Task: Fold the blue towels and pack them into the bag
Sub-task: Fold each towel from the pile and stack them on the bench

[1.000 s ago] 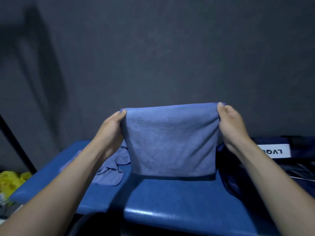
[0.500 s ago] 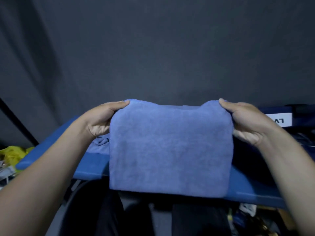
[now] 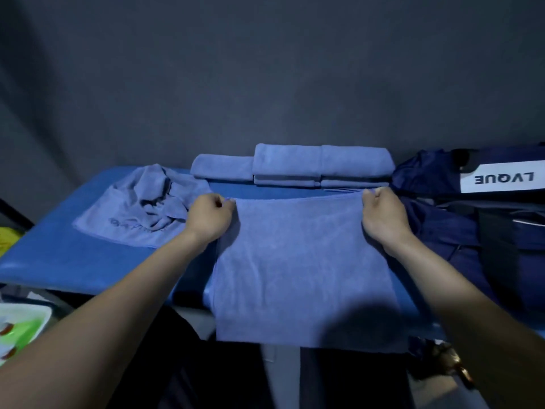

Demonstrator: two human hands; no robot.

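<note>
At the far left, a yellow object (image 3: 7,240) peeks in at the frame's edge, and lower down sits a pale tray with green contents (image 3: 20,329). You face a blue padded surface (image 3: 59,261) that runs left to right in front of a dark wall.

On the left part of the surface lies a crumpled blue towel (image 3: 138,214), unfolded and bunched. Just beside it, your left hand (image 3: 208,219) pinches the far left corner of the towel you are working on, fingers curled round the edge. This flat towel (image 3: 298,273) lies spread in the middle, its long axis running away from you, from the near edge of the surface toward the wall. Its near end hangs over the near edge of the surface, toward your body. Its far edge is stretched straight between your two hands, which are well apart.

Beyond that far edge, against the wall, sit the folded towels (image 3: 321,165): one low fold on the left and two taller stacks beside it. A narrow strip of bare surface separates them from the held edge.

Your right hand (image 3: 383,215) grips the far right corner the same way. Just beside it on the right lies the dark navy bag (image 3: 460,228), slumped, with a white label reading LVQUE upside down. It nearly touches the flat towel's right side.
</note>
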